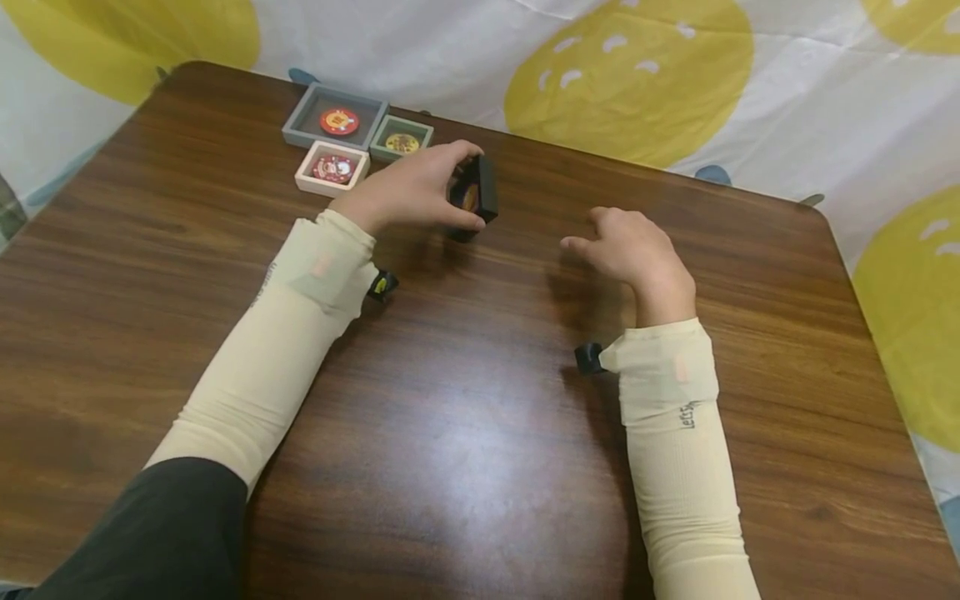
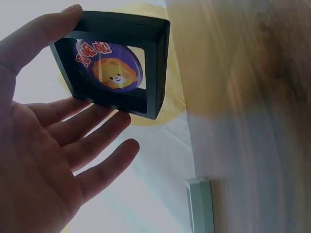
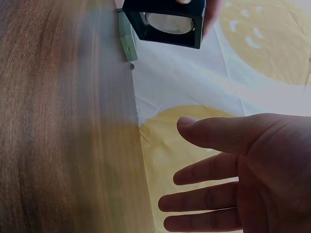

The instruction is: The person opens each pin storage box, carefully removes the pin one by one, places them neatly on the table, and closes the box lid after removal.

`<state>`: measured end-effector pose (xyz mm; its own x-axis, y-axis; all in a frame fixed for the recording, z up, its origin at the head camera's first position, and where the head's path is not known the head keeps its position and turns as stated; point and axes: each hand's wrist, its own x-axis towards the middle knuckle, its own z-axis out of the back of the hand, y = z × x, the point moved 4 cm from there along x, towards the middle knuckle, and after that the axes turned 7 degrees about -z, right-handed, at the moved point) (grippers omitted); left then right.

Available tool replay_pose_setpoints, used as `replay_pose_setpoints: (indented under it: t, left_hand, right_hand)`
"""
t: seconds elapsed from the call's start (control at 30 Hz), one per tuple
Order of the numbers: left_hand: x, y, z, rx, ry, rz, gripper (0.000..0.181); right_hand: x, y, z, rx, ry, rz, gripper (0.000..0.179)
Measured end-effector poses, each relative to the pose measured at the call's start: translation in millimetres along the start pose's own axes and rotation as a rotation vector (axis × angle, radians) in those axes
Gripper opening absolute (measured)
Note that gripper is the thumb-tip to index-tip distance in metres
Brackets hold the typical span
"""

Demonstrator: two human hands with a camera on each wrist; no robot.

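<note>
My left hand (image 1: 416, 187) grips a small square black display frame (image 1: 487, 187) between thumb and fingers, holding it upright above the table. Inside that frame, in the left wrist view, hangs a round purple badge (image 2: 114, 73) with a smiling yellow-orange character and red lettering. The right wrist view shows the back of the badge (image 3: 167, 23), pale and shiny. My right hand (image 1: 637, 246) hovers over the table to the right of the frame, apart from it. Its fingers (image 3: 199, 203) are extended with nothing between them.
At the far left of the brown table (image 1: 450, 417) lie a large grey-blue frame (image 1: 298, 115), a small green frame (image 1: 408, 123) and a small pale pink frame (image 1: 318, 185), each with a round badge inside. A white and yellow patterned cloth (image 1: 450, 50) hangs behind the table.
</note>
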<state>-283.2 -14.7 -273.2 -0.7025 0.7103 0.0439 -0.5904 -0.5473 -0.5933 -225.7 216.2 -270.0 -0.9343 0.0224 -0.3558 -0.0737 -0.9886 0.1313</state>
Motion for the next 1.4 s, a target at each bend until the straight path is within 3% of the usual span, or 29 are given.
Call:
replay_pose_setpoints:
  t: [0.2,0.4,0.63,0.8,1.03,1.4]
  left_hand:
    - [1.8,-0.3,-5.0,0.011,0.041,0.008,0.086]
    - [-0.4,-0.4,-5.5,-0.051,0.032,0.049,0.087]
    - [2.1,-0.5,-6.3,-0.024,0.021,0.049,0.088]
    - [1.1,2.1,-5.0,-0.111,-0.017,0.099,0.086]
    - [-2.6,2.6,3.2,-0.3,-0.139,0.172,0.083]
    - [-0.1,0.8,1.3,-0.296,-0.121,0.144,0.084]
  right_hand:
    - [-0.7,-0.2,-0.5,0.003,0.012,-0.006,0.072]
    - [-0.9,0.1,-0.9,-0.002,0.022,-0.002,0.072]
    - [-0.6,-0.2,-0.9,0.002,0.027,-0.008,0.073]
    - [-0.6,-0.3,-1.3,0.003,0.033,-0.008,0.073]
    - [-0.4,0.0,-1.5,-0.001,0.038,-0.01,0.073]
    - [-2.5,1.5,-0.4,0.004,0.027,0.012,0.071]
